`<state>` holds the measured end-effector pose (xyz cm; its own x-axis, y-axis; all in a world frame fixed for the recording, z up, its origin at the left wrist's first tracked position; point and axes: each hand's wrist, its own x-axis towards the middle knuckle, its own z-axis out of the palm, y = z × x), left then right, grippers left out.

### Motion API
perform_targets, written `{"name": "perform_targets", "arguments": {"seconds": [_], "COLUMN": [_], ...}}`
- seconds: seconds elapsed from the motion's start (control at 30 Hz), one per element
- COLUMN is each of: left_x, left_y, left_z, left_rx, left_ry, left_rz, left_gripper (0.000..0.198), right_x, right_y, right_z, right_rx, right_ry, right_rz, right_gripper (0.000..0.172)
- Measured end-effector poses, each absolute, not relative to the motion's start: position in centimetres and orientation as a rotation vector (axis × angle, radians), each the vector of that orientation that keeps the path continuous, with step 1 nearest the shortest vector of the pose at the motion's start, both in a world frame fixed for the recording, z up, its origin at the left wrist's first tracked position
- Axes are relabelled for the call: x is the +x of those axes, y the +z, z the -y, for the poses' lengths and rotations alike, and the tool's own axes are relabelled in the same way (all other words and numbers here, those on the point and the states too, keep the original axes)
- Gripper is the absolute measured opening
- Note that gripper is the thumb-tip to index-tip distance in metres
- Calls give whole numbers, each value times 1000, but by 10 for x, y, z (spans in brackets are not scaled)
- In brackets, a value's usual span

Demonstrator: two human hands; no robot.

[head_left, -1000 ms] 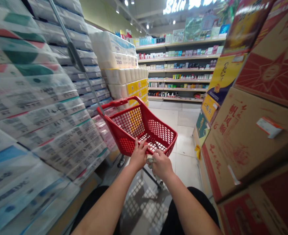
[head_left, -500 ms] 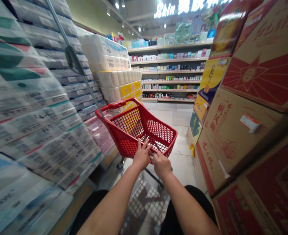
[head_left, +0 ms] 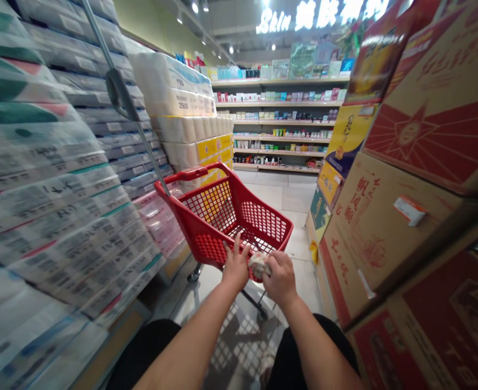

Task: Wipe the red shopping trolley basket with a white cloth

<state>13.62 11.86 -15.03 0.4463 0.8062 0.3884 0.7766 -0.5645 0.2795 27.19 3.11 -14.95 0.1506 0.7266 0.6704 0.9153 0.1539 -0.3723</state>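
A red plastic shopping cart [head_left: 200,230] with lattice sides stands tilted in front of me, and its basket looks bare inside. My left hand [head_left: 236,266] rests against the near side of the basket, fingers spread over the rim. Bunched in my right hand [head_left: 280,275] is a crumpled, pale, mottled cloth [head_left: 259,265], its folds sticking out at the left of the fist beside the cart's near wall. My right fingers are wrapped round it and partly hidden. A long grey metal pole with a grip [head_left: 119,92] rises from the cart's left end.
Wrapped paper packs [head_left: 60,216] are stacked high on the left, with toilet roll packs [head_left: 182,103] behind the cart. Cardboard boxes [head_left: 405,216] wall the right side. Shelves [head_left: 279,103] of small goods stand across the far end. Pale floor tiles [head_left: 303,216] run between.
My right hand has moved slightly right and away from the left hand, and the cloth now shows between them. The left hand stays at the rim. The view has shifted a little.
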Motion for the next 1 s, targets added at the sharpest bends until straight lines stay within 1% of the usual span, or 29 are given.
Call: {"name": "perform_targets", "arguments": {"seconds": [0.17, 0.3, 0.4, 0.5, 0.67, 0.73, 0.8, 0.87, 0.93, 1.0], "left_x": [138, 144, 149, 153, 151, 147, 141, 137, 134, 134], "left_y": [-155, -162, -163, -159, -146, -142, -141, -141, -141, -140], "left_z": [-109, -92, -87, -97, -131, -141, -145, -144, -141, -140], "left_rx": [2562, 2501, 2491, 2521, 2538, 2553, 2586, 2622, 2659, 2695], "left_ry": [787, 829, 820, 796, 685, 650, 644, 641, 629, 610], "left_rz": [-1392, -1350, -1303, -1239, -1198, -1192, -1181, -1178, -1176, -1165], "left_gripper": [53, 55, 55, 54, 42, 42, 48, 53, 53, 51], "right_x": [286, 292, 295, 296, 295, 293, 290, 285, 278, 270], "right_y": [-128, -117, -118, -129, -153, -158, -161, -164, -166, -170], "right_z": [-36, -35, -33, -33, -40, -44, -46, -48, -49, -51], "right_rx": [-1748, -1837, -1877, -1806, -1553, -1474, -1402, -1367, -1396, -1468], "right_ry": [100, 180, 228, 157, 54, 53, 11, -122, -302, -454], "right_rz": [1649, 1700, 1676, 1607, 1598, 1635, 1654, 1644, 1639, 1673], "right_gripper": [15, 14, 11, 12, 16, 17, 19, 21, 20, 10]}}
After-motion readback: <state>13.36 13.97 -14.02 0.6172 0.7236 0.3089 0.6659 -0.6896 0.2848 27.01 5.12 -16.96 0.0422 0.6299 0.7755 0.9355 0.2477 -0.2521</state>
